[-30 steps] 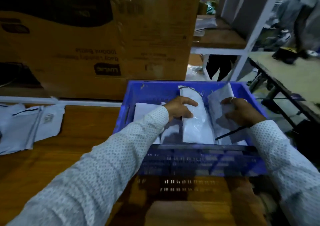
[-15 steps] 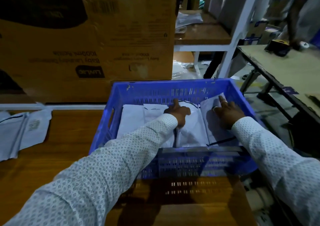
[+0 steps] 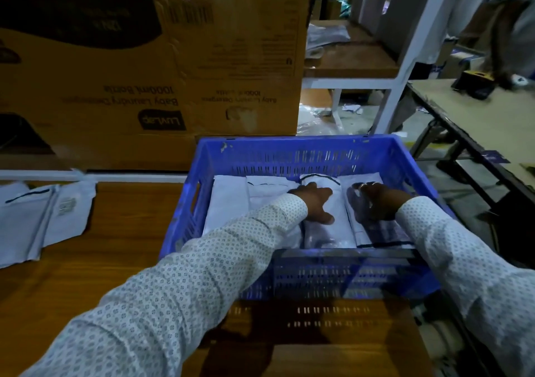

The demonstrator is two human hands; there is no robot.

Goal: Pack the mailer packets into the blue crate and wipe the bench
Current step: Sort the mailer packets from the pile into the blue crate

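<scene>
**Q:** Crate position?

**Me:** Blue crate (image 3: 292, 148) sits on the wooden bench (image 3: 139, 232), at its right end, with its far wall close to the big cardboard box (image 3: 150, 67). My two sleeves reach over the near wall into it.

**Q:** Contents?

**Me:** White mailer packets (image 3: 228, 203), lying flat side by side across the floor of the crate, four by my count, though dim light and my arms hide the near ends, so I may be off. Dark strips show at the far ends of some of them.

**Q:** Left hand?

**Me:** My left hand (image 3: 317, 203) lies palm down on the middle packet (image 3: 335, 232), fingers straight and spread, thumb out toward me. It presses; it grips nothing.

**Q:** Right hand?

**Me:** My right hand (image 3: 373, 201) rests on the rightmost packet (image 3: 364, 179), against the crate's right wall. Fingers bend down at the knuckles onto the packet; whether they pinch it or only press, I cannot tell. Rings show on two fingers.

**Q:** Anything outside the crate?

**Me:** More packets on the bench (image 3: 43, 217), overlapping, well apart from the crate at the left edge. Beyond the crate to the right stands a pale table (image 3: 469, 110) with a dark object on it, and a person beside it.
</scene>
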